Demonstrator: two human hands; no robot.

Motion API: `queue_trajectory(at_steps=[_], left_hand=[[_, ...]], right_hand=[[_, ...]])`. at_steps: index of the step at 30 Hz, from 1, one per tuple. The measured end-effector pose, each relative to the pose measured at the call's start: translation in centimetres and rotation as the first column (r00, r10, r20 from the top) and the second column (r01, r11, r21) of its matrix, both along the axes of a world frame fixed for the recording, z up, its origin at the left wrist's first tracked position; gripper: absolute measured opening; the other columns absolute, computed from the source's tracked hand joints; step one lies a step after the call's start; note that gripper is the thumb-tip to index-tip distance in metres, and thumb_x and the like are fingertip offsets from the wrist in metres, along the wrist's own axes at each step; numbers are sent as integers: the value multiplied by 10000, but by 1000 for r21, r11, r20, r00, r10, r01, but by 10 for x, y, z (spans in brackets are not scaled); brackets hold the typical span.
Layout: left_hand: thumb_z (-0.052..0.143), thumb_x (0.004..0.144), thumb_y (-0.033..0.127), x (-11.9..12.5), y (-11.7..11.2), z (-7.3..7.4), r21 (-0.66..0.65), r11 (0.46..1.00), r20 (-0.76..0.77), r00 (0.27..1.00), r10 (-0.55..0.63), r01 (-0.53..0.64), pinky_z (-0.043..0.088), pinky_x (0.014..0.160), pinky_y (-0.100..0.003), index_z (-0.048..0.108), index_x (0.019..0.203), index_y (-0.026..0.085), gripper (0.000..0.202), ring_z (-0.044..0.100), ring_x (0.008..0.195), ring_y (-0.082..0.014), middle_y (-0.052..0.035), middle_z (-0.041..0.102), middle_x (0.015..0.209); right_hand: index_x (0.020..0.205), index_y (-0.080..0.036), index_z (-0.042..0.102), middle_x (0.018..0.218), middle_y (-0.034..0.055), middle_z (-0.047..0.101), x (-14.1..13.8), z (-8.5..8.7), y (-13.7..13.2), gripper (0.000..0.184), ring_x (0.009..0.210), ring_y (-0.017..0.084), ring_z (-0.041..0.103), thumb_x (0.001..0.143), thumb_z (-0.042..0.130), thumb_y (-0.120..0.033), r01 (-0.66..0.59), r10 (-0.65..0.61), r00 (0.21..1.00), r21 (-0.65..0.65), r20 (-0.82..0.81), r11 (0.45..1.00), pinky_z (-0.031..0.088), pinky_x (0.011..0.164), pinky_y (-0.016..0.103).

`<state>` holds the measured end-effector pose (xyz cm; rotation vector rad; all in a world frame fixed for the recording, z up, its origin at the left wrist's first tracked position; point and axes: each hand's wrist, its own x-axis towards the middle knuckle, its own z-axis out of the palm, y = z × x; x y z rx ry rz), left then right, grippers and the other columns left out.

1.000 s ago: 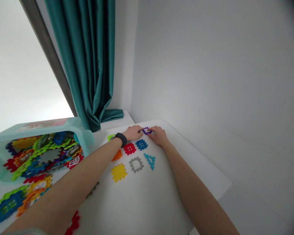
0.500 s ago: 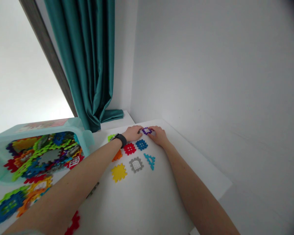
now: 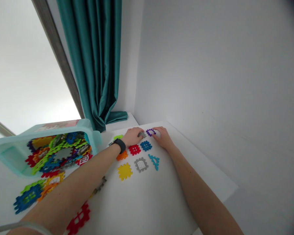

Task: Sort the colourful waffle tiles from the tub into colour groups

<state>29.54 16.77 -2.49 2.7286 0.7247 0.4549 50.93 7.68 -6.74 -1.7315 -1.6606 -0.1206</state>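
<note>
At the far end of the white table, my right hand curls its thumb and a fingertip around the right edge of a purple toothed building tile with a white window insert. Left of it, my left hand, wearing a dark watch, has its fingers on the edge of a grey toothed tile, partly hidden by them. Nearer me lie a red tile, a blue tile, a yellow tile, a grey window tile and a light-blue triangular piece. My left wrist partly covers an orange tile and a lime tile.
A translucent aqua bin lies on its side at left, heaped with colourful tiles. A blue tile and others lie before it, partly under my left forearm, with a red tile nearer me. A teal curtain hangs behind.
My left hand has moved off the purple tile to the grey one on its left, which now shows. My right hand stays by the purple tile. The view has shifted slightly left.
</note>
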Motion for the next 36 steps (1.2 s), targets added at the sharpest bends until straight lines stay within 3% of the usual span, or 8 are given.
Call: queue_trajectory(at_steps=[8,15,27,32,36], left_hand=[[492,899,181,-37,-28,26,-14,999,153,987,48,-46,490,1012,-340,646,1134,186,280,648,1099,-215,-74,697,1186],[500,885,160,-85,-56,48,-85,996,345,936,68,-41,522,877,-320,666,989,186,198,664,931,-198,-59,714,1009],[485,893,176,-218,-79,91,-94,970,363,900,243,-224,486,672,-277,675,959,186,201,628,691,-164,-28,714,849],[488,899,216,-266,-82,95,-133,940,402,850,342,-316,490,666,-287,676,936,181,195,631,681,-171,-26,713,797],[481,902,241,-299,-89,84,-188,904,428,796,428,-385,500,668,-294,674,925,180,204,638,686,-176,-28,708,778]], right_hand=[[1086,-219,661,1054,106,707,-36,31,-23,219,1026,268,623,932,512,-259,-153,153,988,136,13,979,498,939,458],[1079,-217,647,1008,92,691,-98,67,-38,203,959,237,636,937,503,-227,-319,324,946,158,-3,934,521,880,406],[1067,-225,659,997,71,692,-214,102,-26,207,962,208,644,947,496,-186,-560,568,822,127,-35,819,522,888,369],[1089,-226,655,1035,75,687,-252,108,-19,206,991,215,645,952,504,-196,-616,624,779,105,-69,781,518,903,380],[1080,-230,654,1028,71,691,-277,106,-16,198,969,219,652,945,514,-196,-638,644,756,91,-114,765,527,890,387]])
